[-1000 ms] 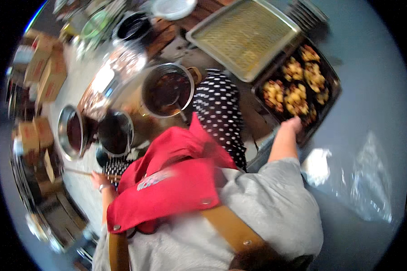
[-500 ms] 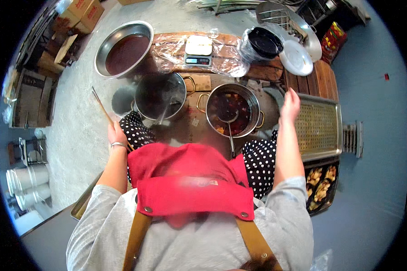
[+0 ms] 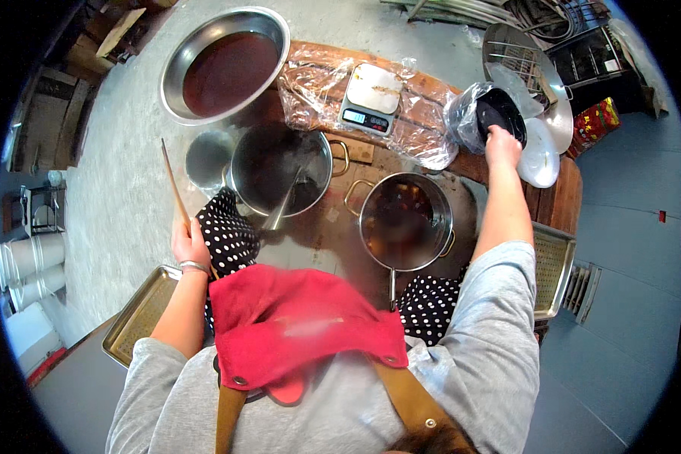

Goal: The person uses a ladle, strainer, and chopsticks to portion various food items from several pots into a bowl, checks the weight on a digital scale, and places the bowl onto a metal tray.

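In my left hand [image 3: 189, 244], fingers wrapped round them, are long wooden chopsticks [image 3: 175, 181], pointing up and away over the floor. My right arm stretches forward. There my right hand [image 3: 502, 145] pinches the near rim of a black plastic bowl [image 3: 507, 113] that sits in a clear plastic bag; some fingertips are hidden inside the rim. Before me stand two steel pots with brass-coloured handles. The left pot [image 3: 242, 170] steams over dark contents and has a ladle [image 3: 280, 204] in it. The right pot [image 3: 448, 216] holds dark liquid with chunks; a metal handle [image 3: 392, 286] leans out toward me.
A digital scale [image 3: 367, 121] sits on the plastic-covered wooden table [image 3: 318, 54]. Far left is a wide steel basin [image 3: 172, 83] of reddish-brown liquid. White plastic lids [image 3: 539, 155] lie beside the black bowl. Metal trays flank me, left [image 3: 117, 340] and right [image 3: 564, 284].
My right hand has gone from empty and raised beside the right tray to the black bowl's rim. The whole view has shifted and turned. My left hand keeps the chopsticks.
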`<state>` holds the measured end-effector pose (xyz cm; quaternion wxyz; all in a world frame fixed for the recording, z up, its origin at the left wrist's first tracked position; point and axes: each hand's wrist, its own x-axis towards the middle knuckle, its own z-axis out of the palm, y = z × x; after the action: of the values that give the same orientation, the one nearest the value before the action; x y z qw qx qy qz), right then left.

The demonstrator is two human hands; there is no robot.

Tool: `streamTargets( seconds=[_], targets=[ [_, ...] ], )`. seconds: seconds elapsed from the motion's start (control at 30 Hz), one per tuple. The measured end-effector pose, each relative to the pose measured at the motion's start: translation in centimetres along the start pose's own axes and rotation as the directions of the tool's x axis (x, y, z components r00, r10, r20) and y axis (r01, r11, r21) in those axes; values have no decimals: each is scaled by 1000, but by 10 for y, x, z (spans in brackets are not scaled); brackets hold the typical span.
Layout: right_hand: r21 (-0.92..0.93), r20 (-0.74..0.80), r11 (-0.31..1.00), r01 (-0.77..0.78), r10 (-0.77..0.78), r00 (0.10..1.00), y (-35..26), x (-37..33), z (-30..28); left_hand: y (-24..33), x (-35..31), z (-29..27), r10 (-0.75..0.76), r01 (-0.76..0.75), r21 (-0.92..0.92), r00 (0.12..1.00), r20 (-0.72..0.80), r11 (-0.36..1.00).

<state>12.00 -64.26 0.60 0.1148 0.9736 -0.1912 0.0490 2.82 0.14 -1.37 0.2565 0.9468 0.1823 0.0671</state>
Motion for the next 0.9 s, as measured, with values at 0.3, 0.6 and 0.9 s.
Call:
streamTargets(
  seconds=[0.3, 0.6, 0.9],
  targets=[
    [549, -626, 808, 212, 230, 745, -9, 6, -68, 17, -1, -11, -91, 89, 34, 995, 37, 995],
    [451, -468, 711, 540, -327, 821, -202, 0, 30, -13, -2, -3, -80, 80, -123, 997, 4, 989],
    [357, -188, 815, 457, -416, 889, -232, -15, 68, -12, 2, -15, -111, 110, 9, 989, 95, 994]
  ],
)
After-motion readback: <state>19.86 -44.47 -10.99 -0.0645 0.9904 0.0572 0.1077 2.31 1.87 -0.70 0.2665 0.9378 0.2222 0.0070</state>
